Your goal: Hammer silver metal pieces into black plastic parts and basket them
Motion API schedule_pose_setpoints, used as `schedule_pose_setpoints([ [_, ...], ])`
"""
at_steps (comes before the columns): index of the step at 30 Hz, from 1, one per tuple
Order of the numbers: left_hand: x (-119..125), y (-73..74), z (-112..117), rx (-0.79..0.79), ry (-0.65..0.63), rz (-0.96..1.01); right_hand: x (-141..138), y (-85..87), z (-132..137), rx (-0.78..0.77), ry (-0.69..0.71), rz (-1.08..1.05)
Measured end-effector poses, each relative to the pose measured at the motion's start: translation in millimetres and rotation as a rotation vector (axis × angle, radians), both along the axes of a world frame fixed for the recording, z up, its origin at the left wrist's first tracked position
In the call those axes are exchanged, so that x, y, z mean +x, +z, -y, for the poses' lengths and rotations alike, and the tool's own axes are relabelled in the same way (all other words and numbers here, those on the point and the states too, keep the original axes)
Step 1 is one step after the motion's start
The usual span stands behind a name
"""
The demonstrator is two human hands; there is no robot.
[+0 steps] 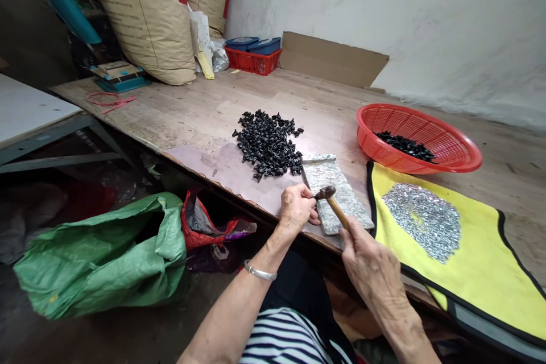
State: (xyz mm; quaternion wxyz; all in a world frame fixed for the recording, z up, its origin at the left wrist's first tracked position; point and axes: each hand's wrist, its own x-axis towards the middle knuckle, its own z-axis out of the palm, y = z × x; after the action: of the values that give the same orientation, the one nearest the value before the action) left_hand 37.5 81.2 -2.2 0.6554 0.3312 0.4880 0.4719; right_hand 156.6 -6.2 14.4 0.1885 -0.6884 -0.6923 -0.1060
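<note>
My right hand [372, 264] grips the wooden handle of a small hammer [339, 211]. Its dark head is over the left side of a grey stone slab [341, 196], close to the fingertips of my left hand [297, 205]. Those left fingers are pinched together at the slab's edge, around a small dark piece that is mostly hidden. Beyond the slab lies a pile of small black plastic parts [268, 145]. Many small shiny metal pieces [422, 219] are spread over a yellow cloth [482, 273] with black edging, to the right.
A red plastic basket [464, 151] with more black parts stands behind the cloth. Large paper sacks [145, 17] and a red crate [256, 62] with blue trays are at the back. Below the table's front edge, a green sack [106, 261] and a red bag [200, 227] gape upward.
</note>
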Motion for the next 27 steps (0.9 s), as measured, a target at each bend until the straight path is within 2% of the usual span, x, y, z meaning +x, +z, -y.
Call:
schedule_pose_setpoints([
  [3, -0.4, 0.8, 0.5, 0.006, 0.004, 0.003, -1.5, 0.7, -1.8, -0.079, -0.032, 0.05],
  [7, -0.9, 0.9, 0.7, 0.004, 0.003, 0.006, 3.1, 9.2, -2.8, -0.071, -0.036, -0.014],
  [15, 0.4, 2.0, 0.7, -0.021, 0.035, 0.001, 6.7, 21.1, 1.2, 0.075, 0.063, -0.121],
  [19, 1.2, 1.3, 0.4, -0.024, 0.029, -0.004, -0.2, 24.4, 2.3, 0.225, 0.021, -0.106],
  [20, 1.2, 1.4, 0.4, -0.024, 0.032, -0.007, -2.0, 21.4, 1.9, 0.195, -0.005, -0.058],
  [24, 0.7, 3.2, 0.6, -0.032, 0.037, -0.021, -3.7, 5.7, -1.2, -0.107, -0.078, 0.157],
  [27, 0.3, 4.0, 0.8, -0.046, 0.021, -0.014, -0.3, 7.0, -0.2, -0.118, -0.103, 0.16],
])
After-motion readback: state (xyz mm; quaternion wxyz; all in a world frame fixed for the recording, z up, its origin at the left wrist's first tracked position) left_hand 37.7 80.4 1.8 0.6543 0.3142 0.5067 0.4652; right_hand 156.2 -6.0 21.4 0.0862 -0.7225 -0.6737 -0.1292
